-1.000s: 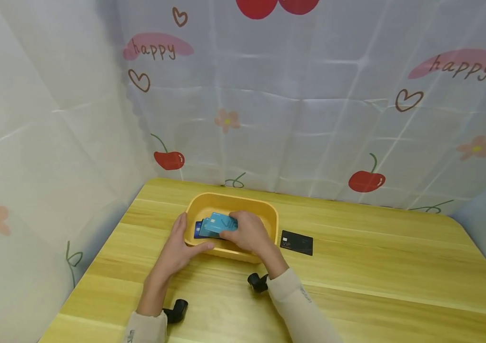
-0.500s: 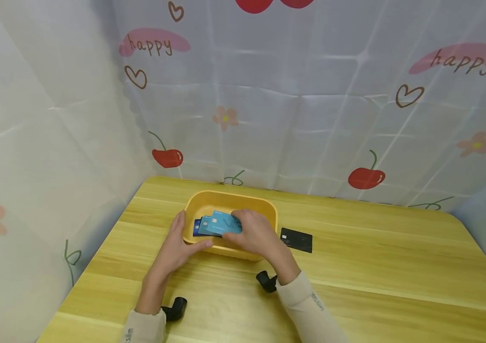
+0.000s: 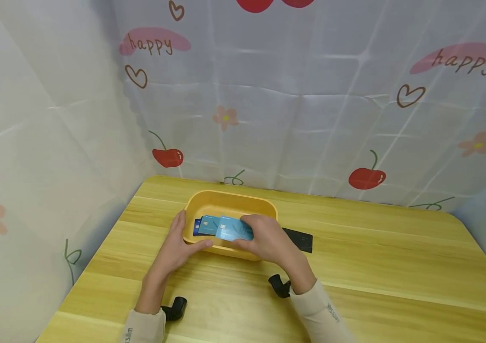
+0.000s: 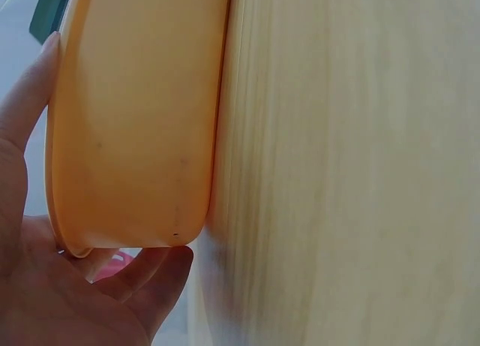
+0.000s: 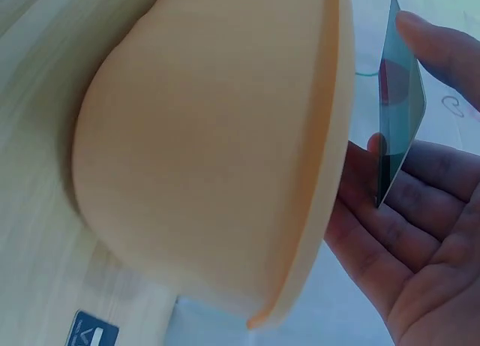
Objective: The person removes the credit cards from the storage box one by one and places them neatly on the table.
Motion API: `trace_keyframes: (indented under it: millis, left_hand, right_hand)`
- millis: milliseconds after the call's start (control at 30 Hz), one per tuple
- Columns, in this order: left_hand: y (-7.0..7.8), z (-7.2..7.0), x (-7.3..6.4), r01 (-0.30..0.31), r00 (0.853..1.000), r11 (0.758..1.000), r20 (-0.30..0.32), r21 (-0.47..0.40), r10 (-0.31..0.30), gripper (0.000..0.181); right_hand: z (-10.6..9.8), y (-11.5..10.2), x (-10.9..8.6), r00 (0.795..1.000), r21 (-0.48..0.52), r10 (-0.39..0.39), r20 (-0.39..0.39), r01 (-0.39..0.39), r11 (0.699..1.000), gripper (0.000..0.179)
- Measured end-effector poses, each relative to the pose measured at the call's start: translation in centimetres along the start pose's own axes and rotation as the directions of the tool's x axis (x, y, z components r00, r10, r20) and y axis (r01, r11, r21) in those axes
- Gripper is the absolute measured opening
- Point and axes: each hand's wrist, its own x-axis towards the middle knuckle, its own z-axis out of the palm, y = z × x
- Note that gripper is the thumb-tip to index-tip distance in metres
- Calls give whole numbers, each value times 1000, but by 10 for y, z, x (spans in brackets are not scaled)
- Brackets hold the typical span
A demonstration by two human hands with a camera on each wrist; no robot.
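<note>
Light-blue rectangular plastic card (image 3: 232,228), with a small chip mark near its left end, pinched by its right part in the right hand (image 3: 268,240), thumb toward the near edge and fingers toward the far one. In the head view, seen against the right half of the inside of a yellow-orange, round-cornered plastic bin (image 3: 230,202); in the right wrist view, seen steeply slanted, apart from the rim and raised above it.

Left hand (image 3: 175,250) gripping the bin at its left end, thumb along the near rim, fingers curled round the end wall. Inside the bin, a teal-blue chip card (image 3: 209,225), lying partly over a dark-blue chip card (image 3: 197,227). Teal card's right end overlapped in view by the raised card; cannot tell whether touching.

Just right of the bin, flat on the pale yellow wood-grain table (image 3: 388,257), a black rectangular card (image 3: 300,239), partly hidden behind the right hand. Cream sleeves (image 3: 322,305) on both arms, a stubby black fitting (image 3: 175,308) beside each cuff. Behind, a white sheet (image 3: 290,119) printed with red cherries, flowers, hearts and "happy".
</note>
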Motion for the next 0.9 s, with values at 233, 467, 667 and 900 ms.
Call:
trace_keyframes:
  millis: [233, 467, 667, 900]
  left_hand:
    - [-1, 0, 0, 11, 1000, 1000, -2, 15, -11, 123]
    - [-1, 0, 0, 10, 1000, 1000, -4, 18, -10, 125]
    - [-1, 0, 0, -5, 1000, 1000, -2, -6, 5, 124]
    - [-2, 0, 1, -7, 1000, 1000, 4, 1, 7, 122]
  right_hand:
    - [-1, 8, -10, 1000, 26, 12, -20, -12, 1000, 45]
    - [-5, 14, -22, 999, 20, 6, -39, -6, 1000, 51]
    - [-9, 24, -36, 999, 9, -6, -52, 6, 1000, 56]
    - [-14, 38, -52, 998, 34, -27, -53, 29, 999, 56]
